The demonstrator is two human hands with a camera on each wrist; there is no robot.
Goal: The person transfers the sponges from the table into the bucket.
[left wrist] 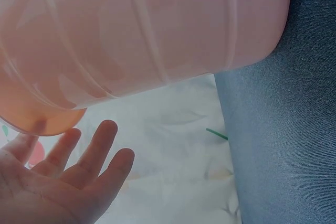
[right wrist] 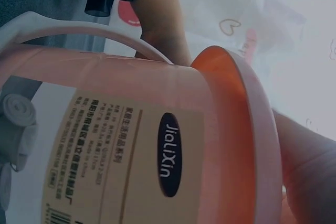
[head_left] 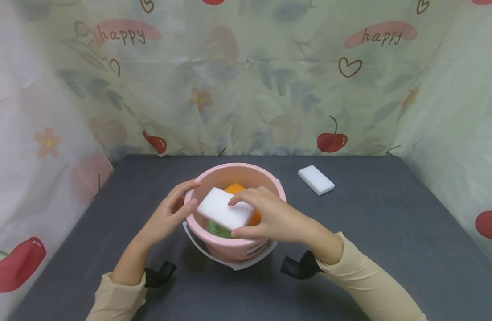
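A pink bucket [head_left: 230,250] stands upright on the dark table. Over its opening, my right hand [head_left: 272,214] pinches a white rectangular sponge [head_left: 218,206] between thumb and fingers, tilted at the mouth. Inside, an orange item [head_left: 235,188] and a green item [head_left: 218,229] are partly covered by the sponge. On the bucket's left side, my left hand [head_left: 167,216] rests its fingers at the rim. The left wrist view has that hand [left wrist: 68,182] with fingers spread beside the bucket wall [left wrist: 157,30]. In the right wrist view the sponge is hidden behind the bucket [right wrist: 218,103].
A second white sponge [head_left: 316,180] lies on the table [head_left: 370,232] to the right, behind the bucket. The bucket's white handle [head_left: 235,266] hangs down at the front. Patterned curtains [head_left: 246,89] enclose the back and both sides.
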